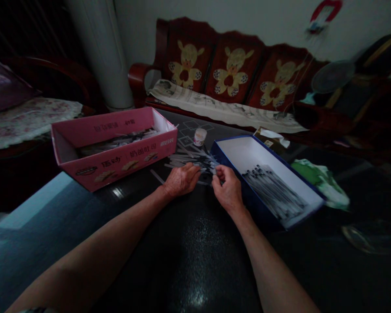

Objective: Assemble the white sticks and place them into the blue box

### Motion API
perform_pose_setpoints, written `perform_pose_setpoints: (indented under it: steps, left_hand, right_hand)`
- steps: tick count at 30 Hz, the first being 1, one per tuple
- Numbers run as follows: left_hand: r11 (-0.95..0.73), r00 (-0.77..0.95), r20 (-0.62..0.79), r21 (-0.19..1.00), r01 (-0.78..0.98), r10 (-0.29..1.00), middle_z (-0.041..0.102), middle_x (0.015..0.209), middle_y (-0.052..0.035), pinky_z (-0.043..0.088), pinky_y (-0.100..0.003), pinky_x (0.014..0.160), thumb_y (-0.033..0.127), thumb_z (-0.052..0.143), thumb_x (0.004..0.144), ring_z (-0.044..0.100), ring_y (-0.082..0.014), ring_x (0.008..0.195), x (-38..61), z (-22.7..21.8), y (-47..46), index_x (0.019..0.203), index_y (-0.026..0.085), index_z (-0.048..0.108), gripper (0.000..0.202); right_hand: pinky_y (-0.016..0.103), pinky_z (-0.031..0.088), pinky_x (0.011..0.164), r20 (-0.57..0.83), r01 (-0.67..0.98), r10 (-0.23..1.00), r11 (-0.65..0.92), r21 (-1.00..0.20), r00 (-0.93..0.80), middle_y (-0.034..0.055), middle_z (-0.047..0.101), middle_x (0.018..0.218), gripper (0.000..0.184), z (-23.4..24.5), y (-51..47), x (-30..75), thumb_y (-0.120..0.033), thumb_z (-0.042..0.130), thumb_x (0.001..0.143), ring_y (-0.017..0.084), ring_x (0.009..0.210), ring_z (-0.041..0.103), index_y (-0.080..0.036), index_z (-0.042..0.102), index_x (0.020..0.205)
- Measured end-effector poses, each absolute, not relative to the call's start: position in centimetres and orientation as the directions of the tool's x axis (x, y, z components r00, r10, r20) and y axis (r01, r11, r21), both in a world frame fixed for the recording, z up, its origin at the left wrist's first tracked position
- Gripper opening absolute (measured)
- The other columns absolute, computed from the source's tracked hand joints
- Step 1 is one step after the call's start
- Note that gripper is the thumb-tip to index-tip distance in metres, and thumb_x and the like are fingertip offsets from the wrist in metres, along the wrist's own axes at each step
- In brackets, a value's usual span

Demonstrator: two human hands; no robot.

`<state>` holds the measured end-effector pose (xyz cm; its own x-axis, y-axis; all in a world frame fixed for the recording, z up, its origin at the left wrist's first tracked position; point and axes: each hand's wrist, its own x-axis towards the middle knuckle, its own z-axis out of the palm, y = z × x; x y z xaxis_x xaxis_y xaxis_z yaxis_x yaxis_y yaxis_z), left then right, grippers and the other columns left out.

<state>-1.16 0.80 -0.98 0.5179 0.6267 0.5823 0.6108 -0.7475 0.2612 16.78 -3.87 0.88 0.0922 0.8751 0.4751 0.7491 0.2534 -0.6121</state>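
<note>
My left hand (pixel 181 179) rests knuckles-up on the dark glossy table (pixel 182 261), its fingers curled down onto a loose pile of thin pale strips (pixel 190 158). My right hand (pixel 227 187) sits just to the right, fingers pinched together on one of the strips at the pile's edge. A blue box with a white inside (pixel 247 152) lies right of my hands and holds a row of several dark-tipped strips (pixel 273 193). On the left stands a pink carton (pixel 117 161) with more strips inside.
A small white cup (pixel 200 136) stands behind the pile. Green and white crumpled plastic (pixel 322 182) lies right of the blue box. A red wooden sofa (pixel 234 69) with bear cushions and newspaper runs along the back. A white column (pixel 104 52) stands at the back left.
</note>
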Motion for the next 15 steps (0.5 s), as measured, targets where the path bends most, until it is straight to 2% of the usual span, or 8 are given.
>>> perform_pose_setpoints:
  steps: [2, 5, 8, 11, 15]
  left_hand:
    - [-0.754, 0.522, 0.584, 0.263, 0.603, 0.621, 0.064, 0.089, -0.0092, 0.055, -0.028, 0.069, 0.027, 0.040, 0.097, 0.065, -0.0162, 0.078, -1.1, -0.9, 0.7, 0.106, 0.011, 0.061, 0.029]
    - [-0.771, 0.531, 0.598, 0.259, 0.581, 0.601, 0.064, 0.088, -0.0087, 0.056, -0.028, 0.069, 0.027, 0.039, 0.097, 0.065, -0.0156, 0.077, -1.0, -0.8, 0.6, 0.110, 0.011, 0.060, 0.030]
    - [-0.796, 0.550, 0.608, 0.248, 0.553, 0.572, 0.065, 0.091, -0.0093, 0.056, -0.028, 0.069, 0.026, 0.038, 0.098, 0.065, -0.0156, 0.078, -0.9, -0.7, 0.4, 0.114, 0.011, 0.058, 0.031]
    - [-0.803, 0.565, 0.598, 0.250, 0.542, 0.568, 0.065, 0.095, -0.0099, 0.057, -0.028, 0.068, 0.026, 0.038, 0.097, 0.065, -0.0154, 0.077, -0.8, -0.7, 0.2, 0.118, 0.011, 0.057, 0.032]
    - [-0.799, 0.571, 0.584, 0.258, 0.542, 0.576, 0.064, 0.094, -0.0093, 0.057, -0.028, 0.068, 0.026, 0.038, 0.097, 0.065, -0.0154, 0.077, -0.8, -0.9, 0.1, 0.119, 0.011, 0.056, 0.032]
  right_hand:
    - [0.033, 0.048, 0.078, 0.423, 0.590, 0.889, 0.249, -0.768, 0.176, 0.0055, 0.062, 0.092, 0.034, 0.9, -3.7, 16.7, -0.025, 0.053, 0.081, 0.017, 0.079, 0.059, -0.018, 0.057, 0.114]
    - [0.029, 0.048, 0.070, 0.229, 0.221, 0.938, 0.173, -0.960, 0.259, 0.0005, 0.061, 0.085, 0.035, 0.8, -3.4, 16.5, -0.035, 0.059, 0.079, 0.014, 0.074, 0.059, -0.021, 0.058, 0.111]
    - [0.025, 0.048, 0.064, 0.033, -0.101, 0.959, 0.063, -0.993, 0.280, -0.0014, 0.063, 0.082, 0.038, 0.8, -3.2, 16.3, -0.037, 0.067, 0.070, 0.012, 0.071, 0.061, -0.022, 0.058, 0.104]
    - [0.024, 0.048, 0.063, -0.031, -0.223, 0.963, 0.031, -0.974, 0.269, -0.0015, 0.066, 0.083, 0.038, 1.0, -3.2, 16.0, -0.035, 0.071, 0.065, 0.012, 0.070, 0.062, -0.021, 0.058, 0.098]
    - [0.024, 0.048, 0.064, 0.016, -0.189, 0.965, 0.067, -0.980, 0.262, -0.0023, 0.066, 0.081, 0.036, 0.8, -3.3, 15.7, -0.033, 0.072, 0.065, 0.011, 0.071, 0.062, -0.021, 0.059, 0.097]
